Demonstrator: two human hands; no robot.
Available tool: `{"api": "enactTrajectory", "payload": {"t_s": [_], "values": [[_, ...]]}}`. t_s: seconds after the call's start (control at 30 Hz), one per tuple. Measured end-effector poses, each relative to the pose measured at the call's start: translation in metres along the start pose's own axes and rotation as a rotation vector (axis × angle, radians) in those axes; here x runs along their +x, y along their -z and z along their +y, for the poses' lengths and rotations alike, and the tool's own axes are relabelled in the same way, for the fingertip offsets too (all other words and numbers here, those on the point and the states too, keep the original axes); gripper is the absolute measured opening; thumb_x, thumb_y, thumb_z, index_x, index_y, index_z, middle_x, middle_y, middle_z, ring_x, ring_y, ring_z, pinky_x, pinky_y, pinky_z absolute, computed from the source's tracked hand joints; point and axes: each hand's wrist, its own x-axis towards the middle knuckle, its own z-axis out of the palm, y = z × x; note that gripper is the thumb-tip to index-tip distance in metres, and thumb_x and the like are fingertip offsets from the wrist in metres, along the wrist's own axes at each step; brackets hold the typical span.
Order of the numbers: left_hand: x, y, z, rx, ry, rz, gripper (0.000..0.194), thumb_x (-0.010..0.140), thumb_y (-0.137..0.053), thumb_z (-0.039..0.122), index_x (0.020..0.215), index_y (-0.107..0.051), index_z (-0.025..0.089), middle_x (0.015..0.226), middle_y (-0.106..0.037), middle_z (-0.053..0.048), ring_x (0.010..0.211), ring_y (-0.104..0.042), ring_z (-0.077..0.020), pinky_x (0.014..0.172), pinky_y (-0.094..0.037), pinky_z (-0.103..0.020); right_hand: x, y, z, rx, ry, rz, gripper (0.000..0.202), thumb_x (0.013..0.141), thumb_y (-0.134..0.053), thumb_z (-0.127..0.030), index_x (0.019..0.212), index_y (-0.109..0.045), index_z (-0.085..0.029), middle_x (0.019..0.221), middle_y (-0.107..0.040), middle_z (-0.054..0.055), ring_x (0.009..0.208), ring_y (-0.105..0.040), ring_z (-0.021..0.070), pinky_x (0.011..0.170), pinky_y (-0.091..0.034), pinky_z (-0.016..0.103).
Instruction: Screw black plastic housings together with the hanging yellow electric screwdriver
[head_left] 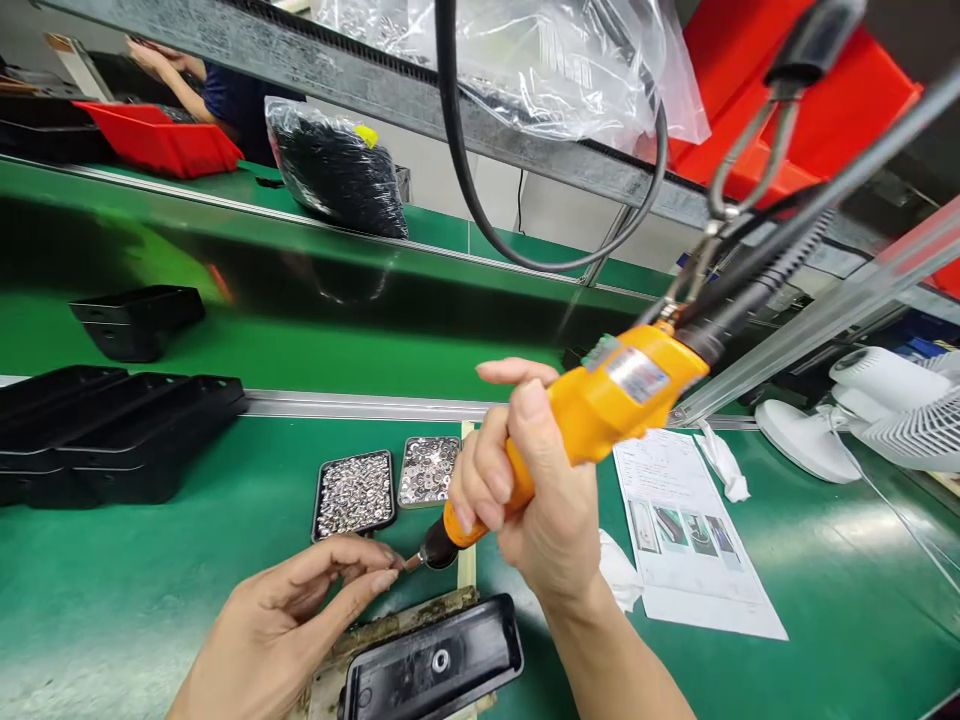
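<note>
My right hand [551, 490] is wrapped round an orange electric screwdriver [592, 400], which tilts down to the left. Its bit comes up to the fingertips of my left hand [300, 610]. Thumb and fingers there are pinched at the bit's tip; whatever sits between them is too small to make out. Just below lies a black plastic housing [472, 640] on a worn fixture [405, 612], with a metal washer [440, 661] in its middle. Beyond my left hand stand a tray of small screw-like metal parts [355, 493] and a tray of washers [429, 470].
Black bins [150, 440] stand at the left. An instruction sheet [694, 540] and a white fan [892, 400] are on the right. The screwdriver's cable and hanger [750, 190] run up to the right. Across the partition, another person's arm [184, 95] shows near a red bin [169, 145].
</note>
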Motion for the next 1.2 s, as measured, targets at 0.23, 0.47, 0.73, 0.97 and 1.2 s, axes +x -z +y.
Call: {"api": "enactTrajectory", "payload": {"t_s": [0.23, 0.47, 0.73, 0.97, 1.2], "values": [[-0.004, -0.007, -0.001, -0.066, 0.004, 0.043, 0.046, 0.08, -0.091, 0.064, 0.104, -0.078, 0.027, 0.08, -0.085, -0.002, 0.075, -0.084, -0.0184, 0.074, -0.068, -0.018, -0.012, -0.007, 0.005, 0.026, -0.014, -0.044, 0.028, 0.106, -0.078, -0.048, 0.104, -0.061, -0.026, 0.051, -0.047, -0.017, 0.034, -0.035, 0.0049, 0.038, -0.046, 0.017], [-0.011, -0.005, -0.005, -0.114, 0.107, -0.008, 0.052, 0.084, -0.086, 0.068, 0.113, -0.075, 0.025, 0.088, -0.088, -0.005, 0.083, -0.087, -0.0239, 0.077, -0.072, -0.026, -0.018, -0.009, 0.015, 0.002, -0.043, -0.072, 0.03, 0.106, -0.08, -0.048, 0.1, -0.06, -0.026, 0.05, -0.047, -0.017, 0.035, -0.035, 0.0047, 0.04, -0.045, 0.017], [-0.012, -0.003, -0.014, -0.093, 0.154, -0.057, 0.053, 0.087, -0.086, 0.068, 0.118, -0.075, 0.027, 0.096, -0.089, -0.004, 0.088, -0.086, -0.0214, 0.083, -0.071, -0.025, -0.017, -0.009, 0.015, 0.011, -0.04, -0.065, 0.029, 0.107, -0.079, -0.045, 0.099, -0.059, -0.025, 0.05, -0.048, -0.017, 0.035, -0.035, 0.0043, 0.04, -0.045, 0.017], [-0.013, -0.008, -0.009, -0.041, 0.069, 0.019, 0.037, 0.085, -0.083, 0.058, 0.108, -0.08, 0.029, 0.091, -0.089, -0.002, 0.083, -0.087, -0.0233, 0.076, -0.072, -0.027, -0.021, -0.015, 0.018, -0.054, -0.058, -0.052, 0.033, 0.105, -0.081, -0.05, 0.097, -0.059, -0.026, 0.05, -0.048, -0.016, 0.036, -0.036, 0.0059, 0.041, -0.043, 0.02], [-0.017, -0.011, -0.007, 0.09, -0.064, 0.113, 0.028, 0.087, -0.081, 0.048, 0.112, -0.08, 0.035, 0.085, -0.087, 0.007, 0.075, -0.084, -0.0144, 0.074, -0.065, -0.014, -0.025, -0.019, 0.023, -0.099, -0.044, -0.05, 0.033, 0.106, -0.08, -0.049, 0.097, -0.058, -0.027, 0.055, -0.048, -0.015, 0.039, -0.038, 0.0063, 0.042, -0.042, 0.02]]}}
